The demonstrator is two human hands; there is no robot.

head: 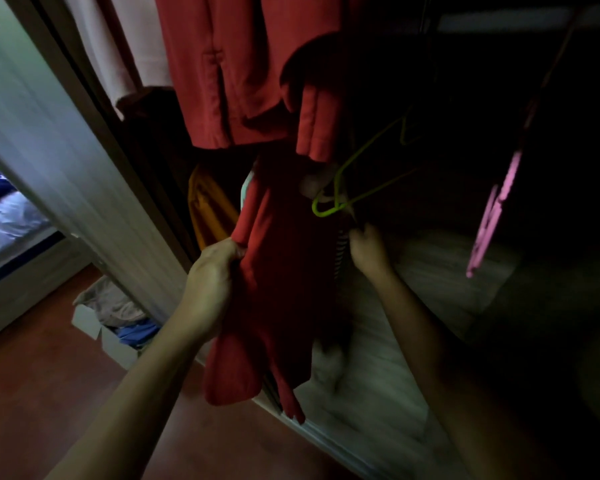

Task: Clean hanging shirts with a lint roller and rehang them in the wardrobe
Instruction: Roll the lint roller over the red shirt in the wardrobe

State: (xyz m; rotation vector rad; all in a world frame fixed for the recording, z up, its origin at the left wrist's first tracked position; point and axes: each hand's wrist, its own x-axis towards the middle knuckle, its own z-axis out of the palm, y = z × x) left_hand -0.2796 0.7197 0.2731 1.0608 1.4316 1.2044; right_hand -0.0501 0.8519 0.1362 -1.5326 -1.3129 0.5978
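Observation:
A red shirt (278, 289) hangs down in front of the open wardrobe. My left hand (215, 271) is shut on its left edge, pinching the cloth. My right hand (368, 251) grips the shirt's right edge, where a striped lining shows, just below a lime-green wire hanger (340, 199). The hanger tilts, and its hook end reaches back into the dark. A longer red garment (236, 71) hangs above on the rail. No lint roller is in view.
A pink hanger (492, 216) dangles at the right inside the dark wardrobe. A yellow garment (205, 209) hangs behind the shirt. The wardrobe door (59, 161) stands at the left. A cardboard box of clothes (115, 323) sits on the red-brown floor. The pale wardrobe floor (395, 368) lies below.

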